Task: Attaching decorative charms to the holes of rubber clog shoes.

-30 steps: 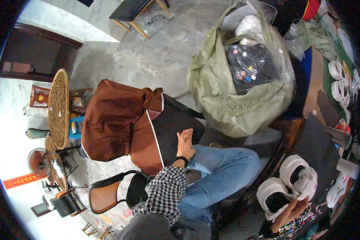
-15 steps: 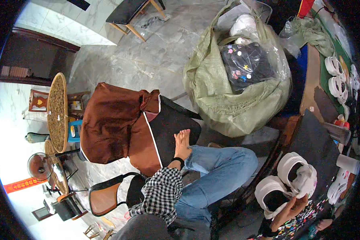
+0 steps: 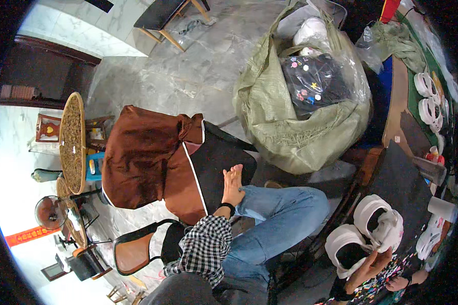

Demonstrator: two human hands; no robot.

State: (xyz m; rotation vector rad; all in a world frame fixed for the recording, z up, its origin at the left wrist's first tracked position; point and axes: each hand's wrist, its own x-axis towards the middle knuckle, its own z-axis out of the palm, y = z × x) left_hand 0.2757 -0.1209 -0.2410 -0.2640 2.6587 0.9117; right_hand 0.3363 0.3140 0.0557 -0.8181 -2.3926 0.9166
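Observation:
My left hand, below a black-and-white checked sleeve and a black wristband, is closed around a bare foot at the hem of light blue jeans. Fingers and toes are hard to tell apart here. At the lower right my right hand, also with a black band at the wrist, grips the front of the nearer white clog, covering its toe. Beside it sits a second white clog with whitish wrapping at its front. Small colourful charms lie scattered under and around my right hand.
Another person's hand reaches over the charms from the right. White clogs stand farther along the table. A green woven sack and a chair draped in brown cloth stand on the tiled floor.
The other person's hand has moved left over the charms and shows more fully. My hands, the foot and both clogs have hardly moved.

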